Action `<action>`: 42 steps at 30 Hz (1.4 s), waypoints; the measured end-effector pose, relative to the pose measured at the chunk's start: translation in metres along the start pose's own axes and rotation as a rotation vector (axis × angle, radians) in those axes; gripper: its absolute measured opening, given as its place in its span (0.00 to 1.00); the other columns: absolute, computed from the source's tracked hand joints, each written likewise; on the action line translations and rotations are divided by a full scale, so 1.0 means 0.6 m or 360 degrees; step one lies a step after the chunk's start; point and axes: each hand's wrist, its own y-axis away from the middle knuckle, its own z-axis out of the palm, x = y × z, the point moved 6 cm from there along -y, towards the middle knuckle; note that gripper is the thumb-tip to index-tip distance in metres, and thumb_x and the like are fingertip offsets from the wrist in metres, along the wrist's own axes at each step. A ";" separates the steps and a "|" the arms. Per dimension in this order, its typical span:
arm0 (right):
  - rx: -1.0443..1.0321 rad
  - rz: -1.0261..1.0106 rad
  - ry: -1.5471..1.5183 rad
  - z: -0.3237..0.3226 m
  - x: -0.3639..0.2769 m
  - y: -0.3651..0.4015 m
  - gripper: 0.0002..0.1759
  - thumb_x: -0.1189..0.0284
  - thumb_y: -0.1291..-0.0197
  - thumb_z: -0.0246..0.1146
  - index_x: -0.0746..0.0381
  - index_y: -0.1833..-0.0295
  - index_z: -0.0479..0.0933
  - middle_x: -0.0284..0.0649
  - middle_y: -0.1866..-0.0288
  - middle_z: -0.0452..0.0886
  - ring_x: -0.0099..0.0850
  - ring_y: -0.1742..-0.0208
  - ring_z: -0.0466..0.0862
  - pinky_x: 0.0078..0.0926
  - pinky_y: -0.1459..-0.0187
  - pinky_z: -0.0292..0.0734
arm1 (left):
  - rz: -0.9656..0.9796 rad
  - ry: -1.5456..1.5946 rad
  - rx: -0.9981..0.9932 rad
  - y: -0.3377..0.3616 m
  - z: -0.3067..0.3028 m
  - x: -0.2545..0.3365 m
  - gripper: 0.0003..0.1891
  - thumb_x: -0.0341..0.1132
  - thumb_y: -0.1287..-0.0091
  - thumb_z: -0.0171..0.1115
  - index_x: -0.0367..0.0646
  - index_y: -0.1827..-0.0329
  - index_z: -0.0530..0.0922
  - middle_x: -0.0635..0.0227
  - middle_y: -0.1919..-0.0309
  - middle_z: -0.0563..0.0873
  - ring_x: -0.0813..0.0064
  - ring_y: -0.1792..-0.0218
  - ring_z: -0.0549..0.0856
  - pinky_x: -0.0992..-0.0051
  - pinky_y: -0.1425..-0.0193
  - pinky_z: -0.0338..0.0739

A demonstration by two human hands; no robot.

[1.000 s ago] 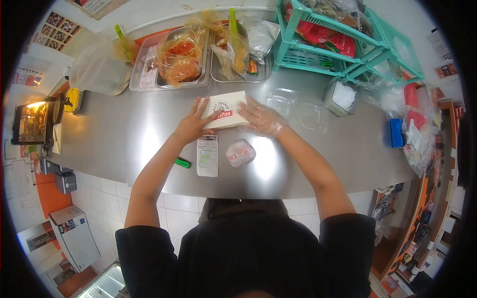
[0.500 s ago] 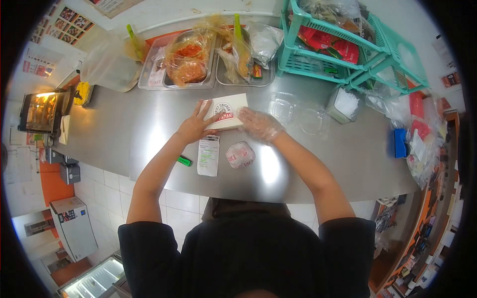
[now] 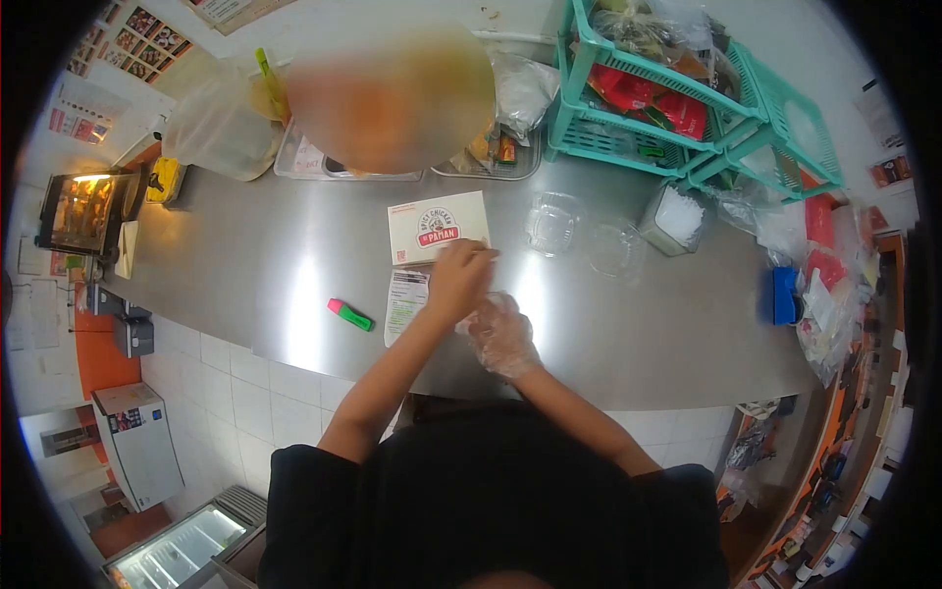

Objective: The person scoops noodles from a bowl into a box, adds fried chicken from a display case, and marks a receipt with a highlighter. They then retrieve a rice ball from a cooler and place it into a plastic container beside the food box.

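Both hands have left the box [image 3: 439, 226], which lies closed on the table [image 3: 245, 257]. The left hand [image 3: 459, 278] curls over the gloved right hand [image 3: 498, 336]; I cannot tell what either grip holds.

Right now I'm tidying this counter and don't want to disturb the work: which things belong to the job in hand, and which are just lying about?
Likely in use: left hand and gloved right hand, meeting together; receipt beside them; white box just beyond.
Lying about: highlighter, clear tubs, teal baskets.
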 end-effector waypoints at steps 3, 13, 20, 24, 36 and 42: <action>0.0190 -0.0165 0.0620 -0.060 0.013 0.028 0.16 0.66 0.53 0.64 0.52 0.56 0.76 0.42 0.43 0.70 0.47 0.43 0.69 0.41 0.46 0.70 | -0.0005 0.0132 0.0003 -0.047 0.060 0.036 0.18 0.27 0.49 0.64 0.46 0.52 0.78 0.58 0.52 0.77 0.56 0.50 0.76 0.62 0.47 0.71; 0.1172 -0.0088 -0.0361 -0.233 0.062 0.019 0.15 0.77 0.52 0.66 0.61 0.56 0.74 0.48 0.44 0.72 0.44 0.40 0.71 0.37 0.39 0.65 | 0.0261 -0.0115 -0.0368 0.000 0.183 0.022 0.17 0.26 0.47 0.55 0.41 0.51 0.75 0.57 0.48 0.75 0.55 0.40 0.70 0.64 0.38 0.69; 0.0605 0.0237 0.0433 -0.183 0.069 -0.044 0.18 0.63 0.44 0.59 0.58 0.49 0.79 0.51 0.37 0.69 0.49 0.37 0.68 0.44 0.36 0.62 | 0.0352 -0.0132 0.0105 0.044 0.119 0.061 0.18 0.28 0.47 0.59 0.42 0.51 0.75 0.58 0.47 0.74 0.56 0.41 0.72 0.64 0.40 0.71; 0.0870 0.0313 0.0896 -0.260 0.130 0.038 0.23 0.62 0.43 0.60 0.53 0.41 0.74 0.49 0.37 0.70 0.46 0.36 0.69 0.42 0.37 0.64 | 0.0111 0.0019 0.0028 0.057 0.090 0.058 0.22 0.32 0.49 0.64 0.44 0.49 0.74 0.55 0.44 0.71 0.53 0.39 0.69 0.60 0.38 0.67; 0.0551 0.1003 -0.0648 -0.295 0.109 0.149 0.29 0.70 0.40 0.57 0.61 0.32 0.62 0.36 0.72 0.82 0.26 0.73 0.79 0.22 0.69 0.76 | 0.0585 0.0433 -0.0437 0.013 0.101 0.139 0.37 0.60 0.56 0.67 0.41 0.49 0.75 0.48 0.43 0.69 0.44 0.34 0.61 0.51 0.31 0.53; 0.0571 0.0644 -0.0633 -0.236 0.072 0.191 0.27 0.71 0.38 0.57 0.63 0.34 0.64 0.41 0.48 0.77 0.26 0.52 0.77 0.28 0.51 0.73 | 0.0028 0.0881 -0.0759 0.117 0.135 0.164 0.10 0.38 0.41 0.62 0.45 0.60 0.78 0.64 0.60 0.81 0.64 0.50 0.79 0.60 0.46 0.70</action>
